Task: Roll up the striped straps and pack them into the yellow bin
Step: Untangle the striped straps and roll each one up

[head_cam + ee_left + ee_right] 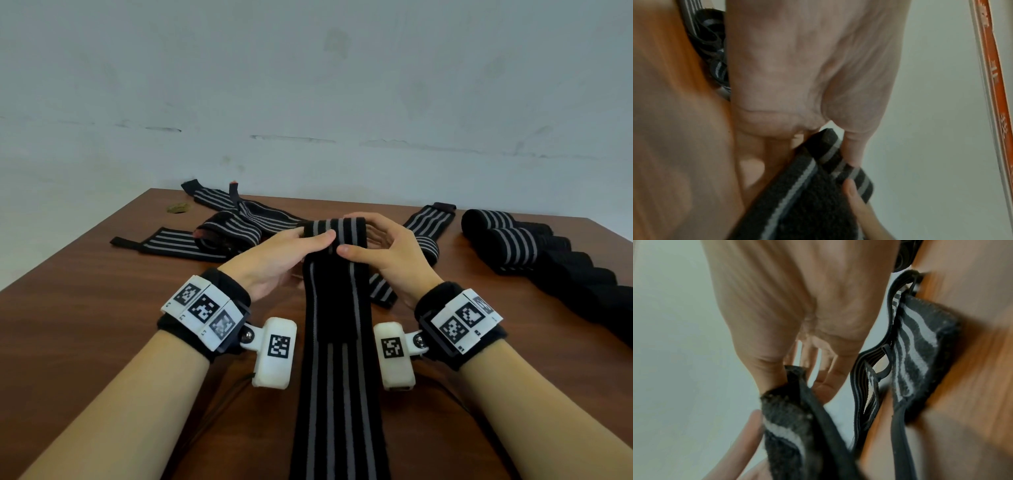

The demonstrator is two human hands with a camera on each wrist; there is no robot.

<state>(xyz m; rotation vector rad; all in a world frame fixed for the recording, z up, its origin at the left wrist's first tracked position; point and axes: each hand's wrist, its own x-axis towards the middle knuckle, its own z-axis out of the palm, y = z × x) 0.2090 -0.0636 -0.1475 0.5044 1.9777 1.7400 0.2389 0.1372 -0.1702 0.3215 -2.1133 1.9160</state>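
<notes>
A brown wooden worktop is seen against a pale wall, with black straps striped in grey spread over it. The largest thing on it is a dark heap at the right, in which rolled striped straps are stacked at the far end. A long striped strap is laid down the middle of the worktop, from the near edge up to the hands. Its far end is folded over into the start of a roll, and this roll is held between both hands, lifted a little off the wood. The left hand is closed on the roll, thumb laid along its near face and fingers curled behind; the right hand is likewise closed on it, thumb pressed to the near face and fingers arched over the top. In the left wrist view the strap's folded edge is pinched at the fingertips. Loose straps are piled at the far left, one of them stretched flat. Another unrolled strap is laid behind the right hand. White marker blocks are strapped to both wrists. A small brownish spot is seen near the far left edge. The yellow bin cannot be found in any view.
</notes>
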